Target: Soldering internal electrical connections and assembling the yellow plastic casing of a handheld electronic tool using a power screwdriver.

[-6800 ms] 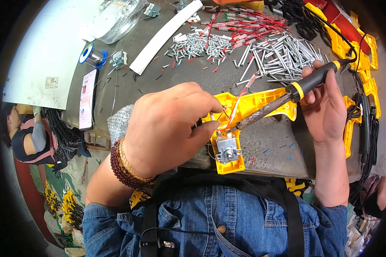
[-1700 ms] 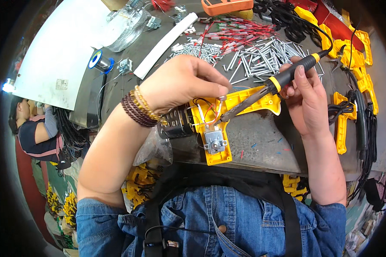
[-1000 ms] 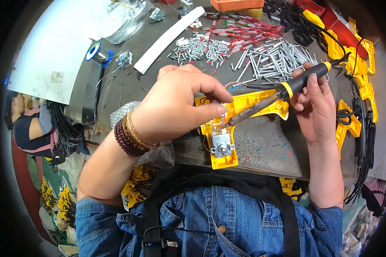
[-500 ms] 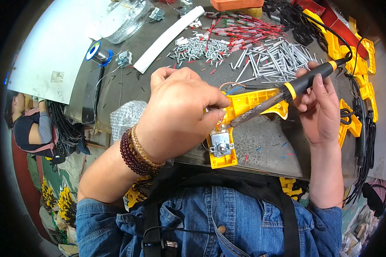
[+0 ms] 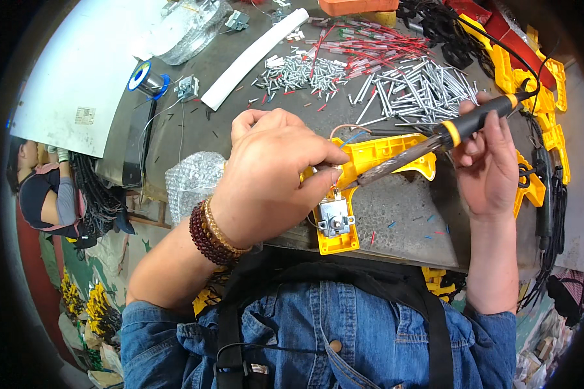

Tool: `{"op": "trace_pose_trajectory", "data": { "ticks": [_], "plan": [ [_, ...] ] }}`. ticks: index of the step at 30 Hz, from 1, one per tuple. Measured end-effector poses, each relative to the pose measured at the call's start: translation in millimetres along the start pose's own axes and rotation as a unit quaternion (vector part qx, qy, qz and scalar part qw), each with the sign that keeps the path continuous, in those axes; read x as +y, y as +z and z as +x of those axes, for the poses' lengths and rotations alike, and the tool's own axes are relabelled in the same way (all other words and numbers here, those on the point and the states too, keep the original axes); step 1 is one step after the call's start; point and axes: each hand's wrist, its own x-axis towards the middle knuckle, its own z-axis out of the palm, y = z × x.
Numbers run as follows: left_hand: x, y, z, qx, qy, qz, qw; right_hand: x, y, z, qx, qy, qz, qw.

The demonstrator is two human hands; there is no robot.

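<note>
A yellow plastic housing lies on the grey bench with a small metal switch block set in its near end. My left hand rests over the housing, thumb and forefinger pinched on a thin wire end just above the switch block. My right hand grips a soldering iron by its black handle with a yellow ring. The iron's tip points left and meets the pinched spot. Thin wires curl out behind the housing.
Piles of metal pins and red-sleeved wires lie at the back. A solder spool, a white strip and bubble wrap sit to the left. More yellow housings and black cables line the right. Another person sits far left.
My left hand has shifted slightly over the housing and keeps its pinch by the switch block. The soldering iron tip stays at the same joint; my right hand barely moved.
</note>
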Motion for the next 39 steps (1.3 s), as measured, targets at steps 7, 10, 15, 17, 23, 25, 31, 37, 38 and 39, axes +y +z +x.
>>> {"op": "trace_pose_trajectory", "data": {
  "ticks": [7, 10, 15, 17, 23, 25, 31, 37, 38, 39],
  "plan": [
    [-5.4, 1.2, -7.6, 0.018, -0.001, -0.044, 0.999, -51.7, 8.7, 27.9, 0.016, -0.357, -0.234, 0.904],
    [-3.3, -0.8, -9.3, 0.035, 0.001, -0.041, 0.999, -68.0, 17.8, 81.5, -0.01, -0.386, -0.414, 0.825],
    [-2.9, -0.7, -6.7, 0.049, 0.013, -0.055, 0.997, -54.0, -1.8, 173.5, -0.021, -0.389, -0.448, 0.805],
    [-3.3, 0.9, -6.6, 0.044, 0.018, -0.064, 0.997, -46.1, -15.8, 201.0, 0.006, -0.301, -0.551, 0.778],
    [-5.7, 3.4, -6.6, 0.06, 0.031, -0.081, 0.994, -63.3, -26.4, 180.4, 0.037, -0.323, -0.472, 0.819],
    [-11.0, 5.5, -11.7, 0.061, 0.01, -0.087, 0.994, -51.3, 34.0, 113.8, 0.0, -0.378, -0.414, 0.828],
    [-7.3, 2.8, -9.1, 0.054, 0.012, -0.076, 0.996, 8.7, 77.5, -27.7, -0.369, -0.348, -0.572, 0.645],
    [-5.8, 4.0, -8.8, 0.049, 0.005, -0.071, 0.996, 39.4, 68.9, -43.4, -0.392, -0.315, -0.576, 0.645],
    [-5.4, 3.7, -9.1, 0.044, 0.005, -0.067, 0.997, 41.8, 68.0, -43.7, -0.394, -0.298, -0.579, 0.648],
    [-5.3, 3.7, -9.3, 0.038, 0.005, -0.063, 0.997, 44.2, 67.5, -44.4, -0.394, -0.298, -0.578, 0.649]
  ]
}}
